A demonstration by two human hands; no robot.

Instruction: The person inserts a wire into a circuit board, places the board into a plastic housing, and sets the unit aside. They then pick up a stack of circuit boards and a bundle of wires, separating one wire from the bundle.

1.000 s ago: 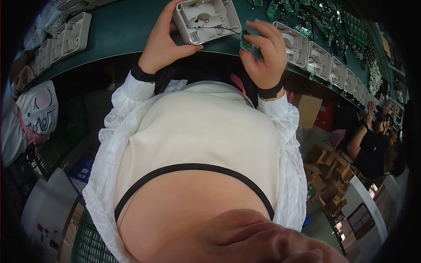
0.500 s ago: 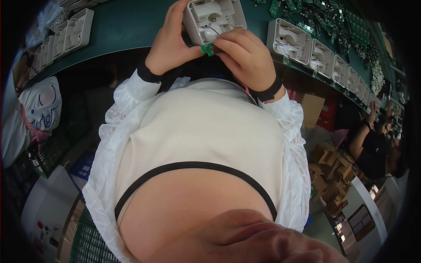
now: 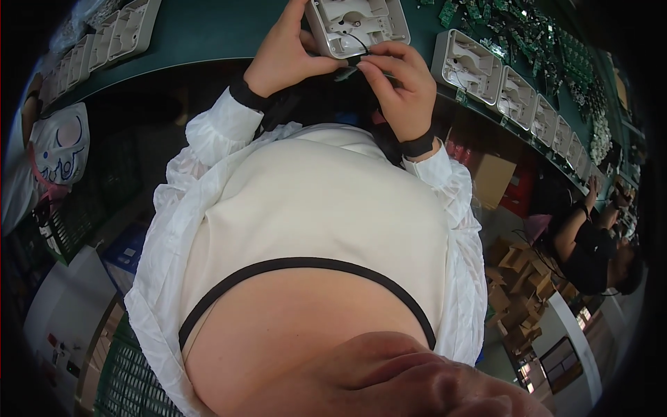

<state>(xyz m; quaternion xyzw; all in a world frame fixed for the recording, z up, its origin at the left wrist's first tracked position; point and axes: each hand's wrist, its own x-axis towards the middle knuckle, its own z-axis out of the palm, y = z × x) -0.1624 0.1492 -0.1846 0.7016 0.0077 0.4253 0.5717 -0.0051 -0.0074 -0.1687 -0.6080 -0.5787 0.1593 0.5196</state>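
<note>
My left hand grips the left side of an open plastic housing, off-white and moulded with inner compartments. Its thumb lies along the near edge. A thin black wire curves out of the housing over that edge. With thumb and index finger together, my right hand pinches the wire at the near edge. Just below the fingertips hangs a small green circuit board, seen nearly edge-on and dark. Where the wire meets the board is hidden by the fingers.
Similar housings stand in a row along the green bench on the right, others at the left. Loose circuit boards pile up behind the right row. Another person works at the far right; cardboard pieces lie below.
The housing and both hands have shifted slightly right. The circuit board has turned from face-on to nearly edge-on, and my right fingers have moved from the board's edge to the wire.
</note>
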